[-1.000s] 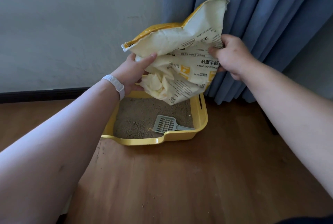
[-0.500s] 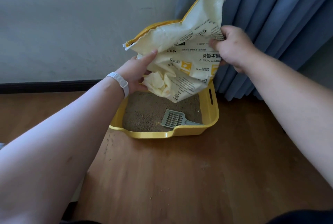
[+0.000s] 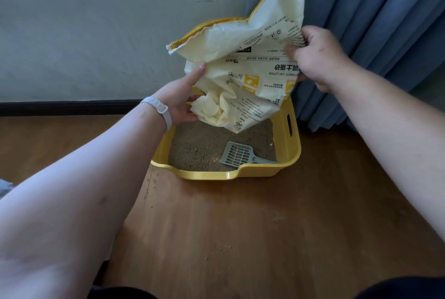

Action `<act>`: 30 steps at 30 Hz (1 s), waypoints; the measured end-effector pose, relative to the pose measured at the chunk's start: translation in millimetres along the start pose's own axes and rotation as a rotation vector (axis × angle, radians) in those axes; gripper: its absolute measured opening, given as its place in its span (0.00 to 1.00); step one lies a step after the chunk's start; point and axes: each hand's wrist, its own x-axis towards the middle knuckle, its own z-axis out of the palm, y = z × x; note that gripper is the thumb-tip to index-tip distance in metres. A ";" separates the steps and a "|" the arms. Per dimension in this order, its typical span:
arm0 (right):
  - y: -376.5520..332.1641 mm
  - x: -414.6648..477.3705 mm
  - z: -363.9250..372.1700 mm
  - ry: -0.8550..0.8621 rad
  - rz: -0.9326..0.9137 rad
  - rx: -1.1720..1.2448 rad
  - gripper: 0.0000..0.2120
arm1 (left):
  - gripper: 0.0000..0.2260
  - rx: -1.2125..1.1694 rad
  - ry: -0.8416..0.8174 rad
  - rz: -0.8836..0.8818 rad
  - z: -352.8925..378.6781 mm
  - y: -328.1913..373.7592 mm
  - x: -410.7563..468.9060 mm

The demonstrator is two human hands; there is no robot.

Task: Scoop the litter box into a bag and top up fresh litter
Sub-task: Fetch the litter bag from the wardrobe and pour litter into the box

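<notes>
A cream and yellow cat litter bag (image 3: 250, 75), upside down and crumpled, hangs above the yellow litter box (image 3: 292, 152). My right hand (image 3: 317, 55) grips the bag's upper right edge. My left hand (image 3: 180, 99) holds the bag's lower left side, thumb pressed on its front, fingers hidden behind it. The bag's bunched mouth points down over the brown litter (image 3: 197, 147) in the box. A grey slotted scoop (image 3: 238, 154) lies on the litter at the front right, its handle on the box rim.
The box stands on a wooden floor (image 3: 240, 226) against a pale wall (image 3: 96, 34) with a dark skirting board. Blue curtains (image 3: 373, 22) hang just behind and right of the bag. Loose litter grains (image 3: 216, 250) lie scattered on the floor in front of the box.
The bag and both hands stay in much the same hold over the box. The view has shifted slightly left and down, so the box sits further right in frame.
</notes>
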 end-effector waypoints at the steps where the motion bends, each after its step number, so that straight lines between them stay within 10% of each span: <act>1: 0.1 -0.1 -0.6 0.003 -0.003 0.011 0.04 | 0.27 0.001 -0.011 0.002 -0.7 -2.3 1.6; 30: 12.7 -8.6 -25.8 0.083 -0.024 0.249 0.07 | 0.23 0.144 -0.105 0.109 22.2 -5.0 1.9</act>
